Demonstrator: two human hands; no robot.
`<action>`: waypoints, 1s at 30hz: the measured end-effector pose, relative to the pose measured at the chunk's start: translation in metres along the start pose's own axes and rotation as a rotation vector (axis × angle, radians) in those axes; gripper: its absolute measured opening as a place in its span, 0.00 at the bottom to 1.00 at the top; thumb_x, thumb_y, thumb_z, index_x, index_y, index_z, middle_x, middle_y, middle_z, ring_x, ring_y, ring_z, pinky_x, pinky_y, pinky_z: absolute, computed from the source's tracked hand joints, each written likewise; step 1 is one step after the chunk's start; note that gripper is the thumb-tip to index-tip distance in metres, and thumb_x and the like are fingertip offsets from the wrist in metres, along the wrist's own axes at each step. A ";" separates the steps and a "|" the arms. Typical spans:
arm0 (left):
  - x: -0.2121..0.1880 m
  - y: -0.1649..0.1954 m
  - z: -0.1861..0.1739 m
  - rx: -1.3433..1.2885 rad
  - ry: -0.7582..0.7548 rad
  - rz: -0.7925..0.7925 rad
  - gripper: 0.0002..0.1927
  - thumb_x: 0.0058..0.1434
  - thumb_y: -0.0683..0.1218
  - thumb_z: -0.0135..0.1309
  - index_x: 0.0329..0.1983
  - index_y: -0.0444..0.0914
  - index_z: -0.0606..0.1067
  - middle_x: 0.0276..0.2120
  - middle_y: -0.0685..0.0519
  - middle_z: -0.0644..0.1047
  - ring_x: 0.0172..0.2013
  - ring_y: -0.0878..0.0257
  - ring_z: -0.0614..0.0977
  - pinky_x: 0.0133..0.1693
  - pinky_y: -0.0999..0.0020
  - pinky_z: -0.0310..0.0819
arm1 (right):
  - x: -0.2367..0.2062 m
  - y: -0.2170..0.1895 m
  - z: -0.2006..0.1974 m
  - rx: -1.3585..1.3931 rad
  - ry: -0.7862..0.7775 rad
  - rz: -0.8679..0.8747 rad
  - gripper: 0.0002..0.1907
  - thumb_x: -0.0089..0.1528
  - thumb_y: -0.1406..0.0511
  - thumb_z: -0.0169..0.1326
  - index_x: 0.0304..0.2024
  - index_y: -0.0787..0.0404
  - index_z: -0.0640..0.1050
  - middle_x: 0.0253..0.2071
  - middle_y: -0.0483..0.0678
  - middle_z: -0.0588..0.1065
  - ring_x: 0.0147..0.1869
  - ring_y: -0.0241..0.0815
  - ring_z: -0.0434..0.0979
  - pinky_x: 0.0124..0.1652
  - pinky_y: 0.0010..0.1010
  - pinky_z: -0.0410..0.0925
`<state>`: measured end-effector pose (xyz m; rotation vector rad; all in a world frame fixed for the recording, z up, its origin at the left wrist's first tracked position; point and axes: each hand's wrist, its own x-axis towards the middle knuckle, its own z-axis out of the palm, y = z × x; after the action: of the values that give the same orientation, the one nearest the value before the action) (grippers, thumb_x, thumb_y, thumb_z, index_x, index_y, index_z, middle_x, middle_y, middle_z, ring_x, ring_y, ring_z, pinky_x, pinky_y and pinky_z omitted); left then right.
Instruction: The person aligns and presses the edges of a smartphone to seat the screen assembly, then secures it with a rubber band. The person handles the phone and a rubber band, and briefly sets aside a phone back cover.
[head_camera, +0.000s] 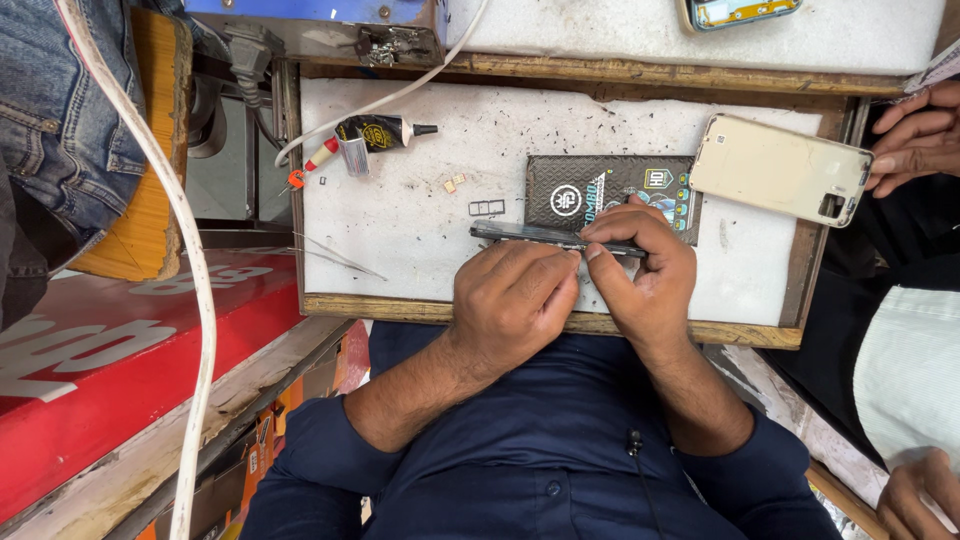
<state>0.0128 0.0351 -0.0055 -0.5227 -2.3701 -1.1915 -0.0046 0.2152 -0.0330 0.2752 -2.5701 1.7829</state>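
Note:
A thin dark phone (520, 234) stands on its edge on a scuffed white work board (400, 225). My left hand (512, 300) curls against its near side, fingertips at the edge. From the right end, my right hand (648, 272) pinches the phone with thumb and fingers. Both hands meet near the phone's middle. Just behind it lies a dark flat packet (612, 185) with printed graphics.
A pale gold phone (780, 168) lies back-up at the right, another person's hand (915, 135) touching it. A black glue tube (375, 132), a small card tray (487, 207) and tiny parts (455, 183) sit on the board. A white cable (195, 290) runs along the left.

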 end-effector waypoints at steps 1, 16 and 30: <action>0.000 0.000 0.000 -0.002 0.000 -0.003 0.09 0.58 0.34 0.63 0.39 0.34 0.76 0.35 0.51 0.80 0.36 0.59 0.84 0.38 0.65 0.80 | 0.000 0.000 0.000 0.000 0.001 0.000 0.04 0.62 0.71 0.57 0.39 0.60 0.78 0.42 0.44 0.80 0.55 0.40 0.79 0.75 0.49 0.56; 0.000 0.000 -0.001 -0.006 0.000 -0.031 0.11 0.57 0.35 0.64 0.41 0.35 0.76 0.36 0.51 0.80 0.36 0.57 0.84 0.38 0.64 0.80 | 0.001 0.000 0.001 -0.008 0.009 0.019 0.03 0.62 0.69 0.60 0.38 0.60 0.78 0.41 0.44 0.80 0.55 0.40 0.79 0.74 0.48 0.57; -0.001 -0.003 0.001 -0.042 0.004 -0.047 0.11 0.57 0.34 0.64 0.42 0.35 0.76 0.36 0.51 0.80 0.37 0.58 0.84 0.39 0.65 0.81 | 0.003 0.000 0.002 0.058 0.016 -0.030 0.04 0.61 0.74 0.57 0.38 0.63 0.77 0.42 0.48 0.79 0.55 0.42 0.76 0.65 0.36 0.64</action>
<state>0.0121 0.0342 -0.0081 -0.4802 -2.3706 -1.2647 -0.0069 0.2133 -0.0333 0.2977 -2.4934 1.8436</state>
